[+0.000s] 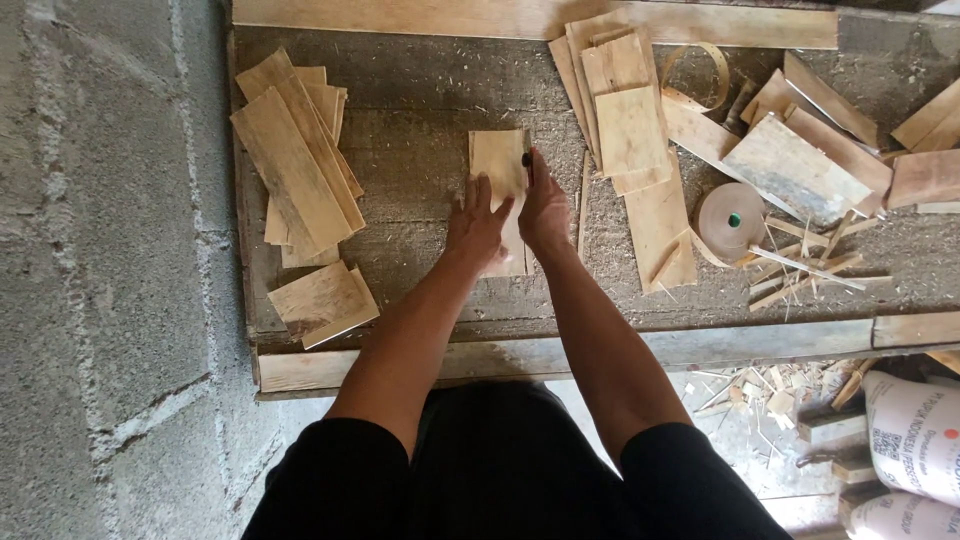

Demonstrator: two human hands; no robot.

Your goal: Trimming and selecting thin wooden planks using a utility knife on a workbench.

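Sawdust-strewn workbench fills my view. At its middle lies a thin wood board. My left hand presses flat on it, fingers spread. My right hand is closed on a dark-handled tool at the board's right edge.

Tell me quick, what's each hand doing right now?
Left hand: open, fingers spread flat on the thin wooden board.
Right hand: closed around a small dark tool at the board's edge.

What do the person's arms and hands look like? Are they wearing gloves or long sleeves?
No gloves: the left hand and right hand are bare, with no rings or watch that I can see. Both forearms are bare too. Short black sleeves end above the elbows.
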